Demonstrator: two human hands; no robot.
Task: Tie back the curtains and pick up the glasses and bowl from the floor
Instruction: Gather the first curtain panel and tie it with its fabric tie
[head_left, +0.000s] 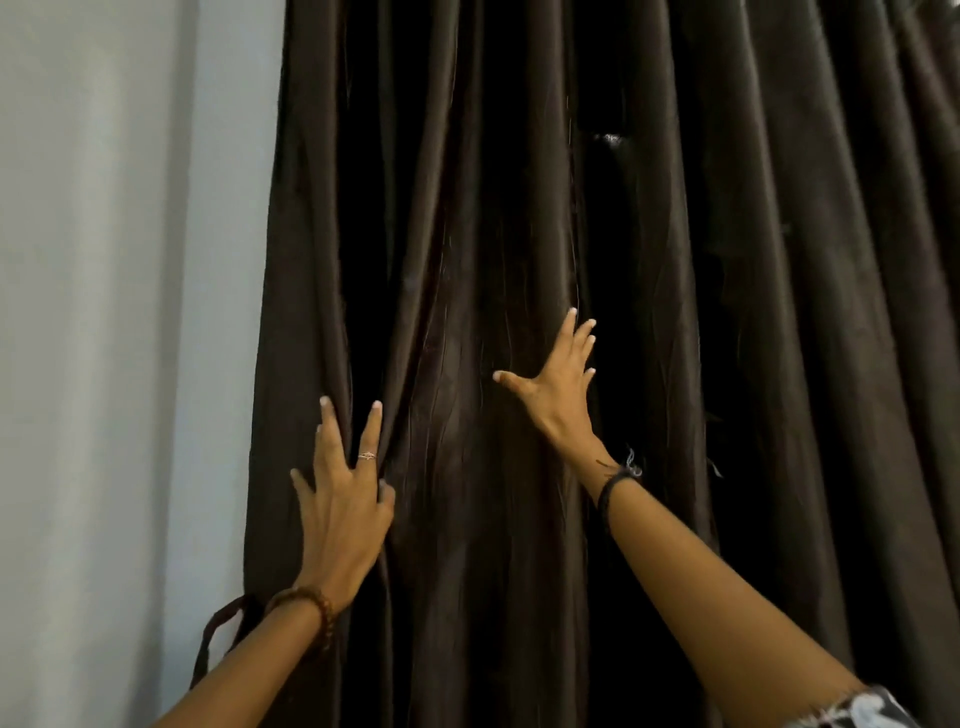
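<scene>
Pressing hands (447, 452) on curtain (675, 260), wall (130, 312) beside

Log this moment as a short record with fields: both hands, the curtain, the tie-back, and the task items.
left hand: fingers spread, on the folds near the curtain's left edge
right hand: open, fingers spread flat against the fabric, higher up
curtain: dark brown, hanging in folds, not gathered
tie-back loop: hangs at the left edge, below the left wrist
wall: pale, left of the curtain
glasses and bowl: not in view
</scene>
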